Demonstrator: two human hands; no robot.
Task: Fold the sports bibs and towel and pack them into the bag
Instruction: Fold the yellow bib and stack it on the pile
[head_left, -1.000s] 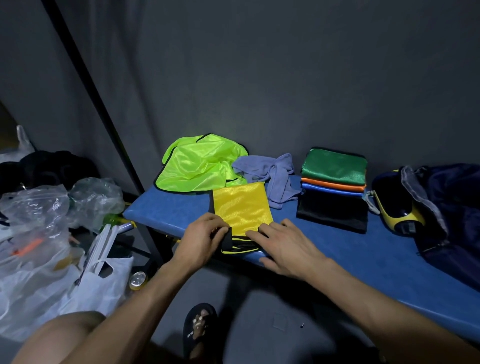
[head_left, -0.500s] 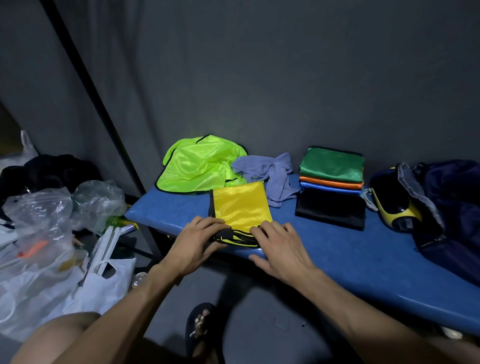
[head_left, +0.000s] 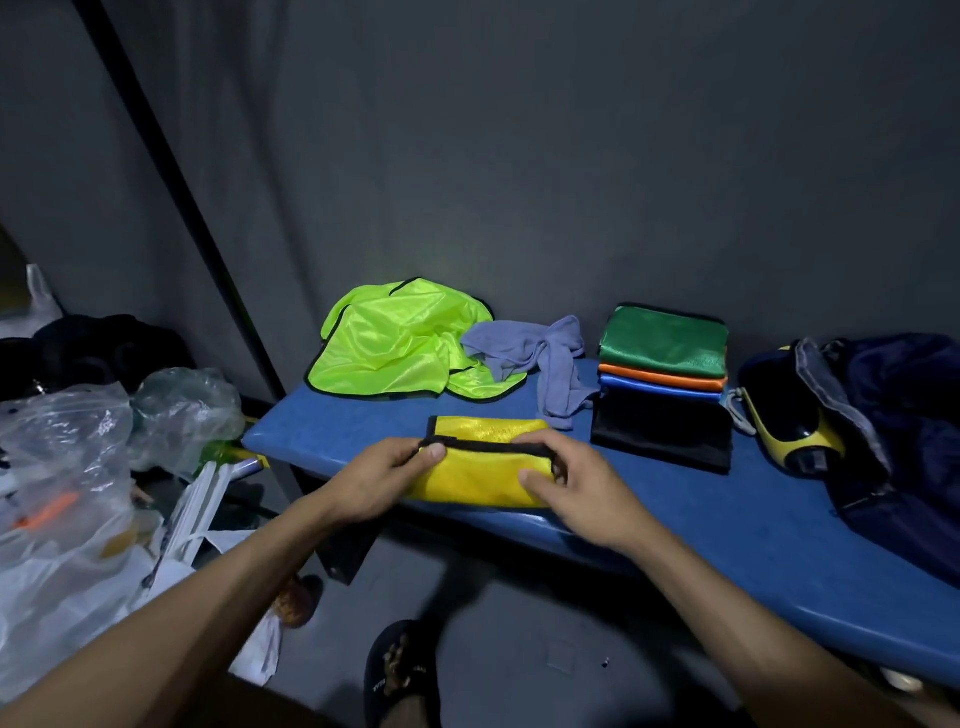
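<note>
- Both hands, left (head_left: 384, 480) and right (head_left: 576, 491), pinch the black-trimmed edge of the yellow mesh bib (head_left: 480, 475) at the blue tabletop (head_left: 727, 525) front edge.
- Risk: slippery mesh may unfold if a pinch loosens.

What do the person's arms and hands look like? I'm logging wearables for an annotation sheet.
Both forearms are bare to the frame edge: no sleeves in view. The left hand and right hand wear no gloves, and no watch, band or ring shows.
</note>
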